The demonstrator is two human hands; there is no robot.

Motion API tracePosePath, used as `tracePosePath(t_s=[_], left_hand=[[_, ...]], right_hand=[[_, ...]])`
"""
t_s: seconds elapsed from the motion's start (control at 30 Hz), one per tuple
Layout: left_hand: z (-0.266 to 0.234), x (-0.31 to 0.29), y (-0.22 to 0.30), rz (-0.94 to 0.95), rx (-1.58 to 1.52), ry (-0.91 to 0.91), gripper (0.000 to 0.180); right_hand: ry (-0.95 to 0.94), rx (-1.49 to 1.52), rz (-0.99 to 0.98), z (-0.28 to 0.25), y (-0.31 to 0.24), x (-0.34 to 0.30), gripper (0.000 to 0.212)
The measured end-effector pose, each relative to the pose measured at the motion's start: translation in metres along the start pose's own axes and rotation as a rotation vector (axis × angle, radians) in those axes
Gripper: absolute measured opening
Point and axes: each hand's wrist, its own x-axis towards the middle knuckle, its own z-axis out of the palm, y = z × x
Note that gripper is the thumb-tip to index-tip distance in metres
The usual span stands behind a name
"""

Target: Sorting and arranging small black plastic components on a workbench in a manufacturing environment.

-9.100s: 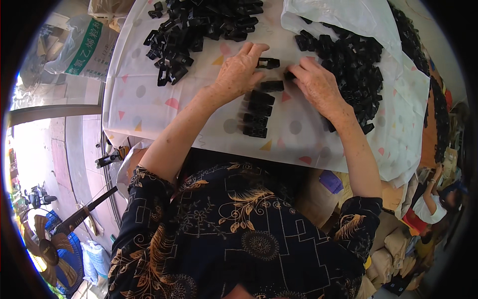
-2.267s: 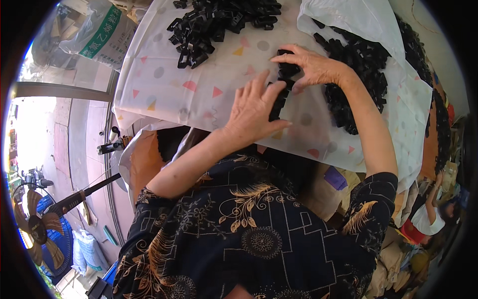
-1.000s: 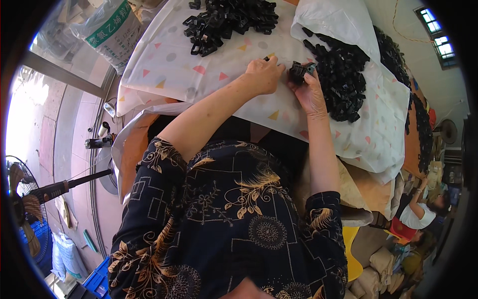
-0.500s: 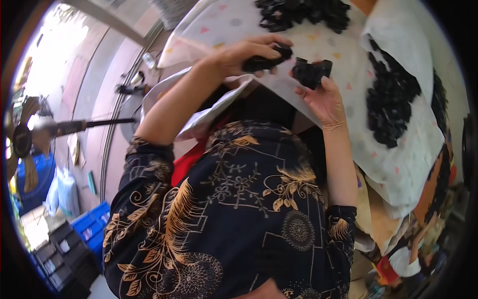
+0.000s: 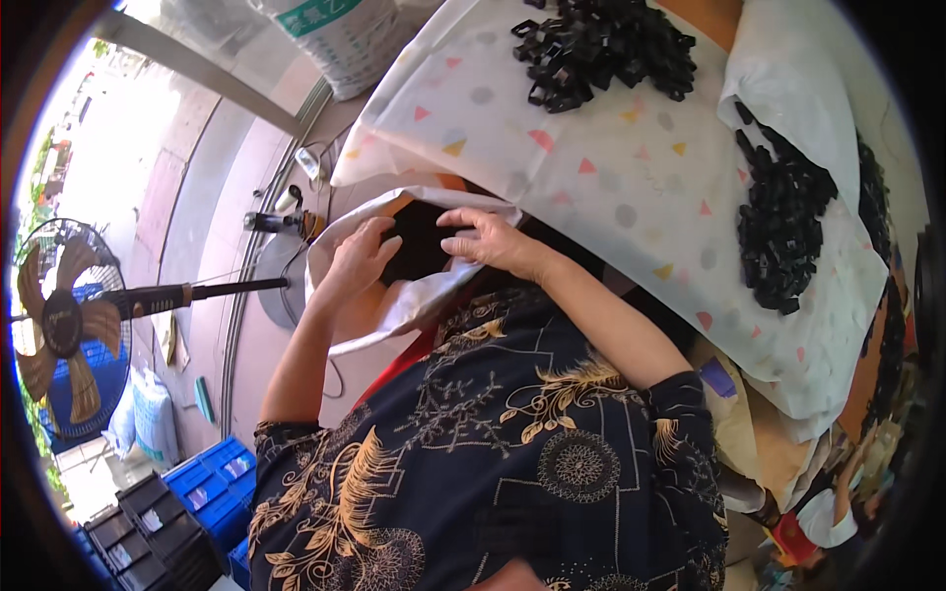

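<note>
Left hand (image 5: 360,258): fingers curled over the rim of a white bag (image 5: 394,315) that hangs open at the table's near edge, gripping the cloth at about 9 o'clock of the bag's dark mouth. Right hand (image 5: 490,239): at 3 o'clock of the same opening, fingers bent and resting on the rim; whether it holds anything inside cannot be told. Bag contents: dark, not distinguishable. Tablecloth (image 5: 591,187): white with scattered coloured triangles and dots, draped over the table from 12 to 4 o'clock of the hands. Black plastic parts, pile one (image 5: 601,44): at 1 o'clock, far end of the cloth. Black plastic parts, pile two (image 5: 783,231): at 3 o'clock, well apart from both hands. Standing fan (image 5: 64,330): at 9 o'clock on the floor. Blue crates (image 5: 212,488): at 7 o'clock. Woven sack (image 5: 345,34): at 12 o'clock, beside the table.
</note>
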Motion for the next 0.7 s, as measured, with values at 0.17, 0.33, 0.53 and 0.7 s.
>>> tracePosePath(t_s=[0.17,0.33,0.53,0.7], left_hand=[[-0.013,0.053,0.099,0.048,-0.200,-0.019,0.028],[0.025,0.191,0.129,0.418,-0.264,0.304,0.040],[0.050,0.332,0.122,0.368,-0.167,0.503,0.050],[0.067,0.313,0.179,0.136,-0.125,0.454,0.049]], right_hand=[[0.180,-0.174,-0.129,-0.004,-0.014,-0.036,0.029],[0.508,-0.284,-0.356,-0.010,-0.038,-0.089,0.017],[0.986,-0.605,-0.408,-0.039,-0.044,-0.168,0.017],[1.605,-1.266,-0.336,-0.079,-0.036,-0.239,0.029]])
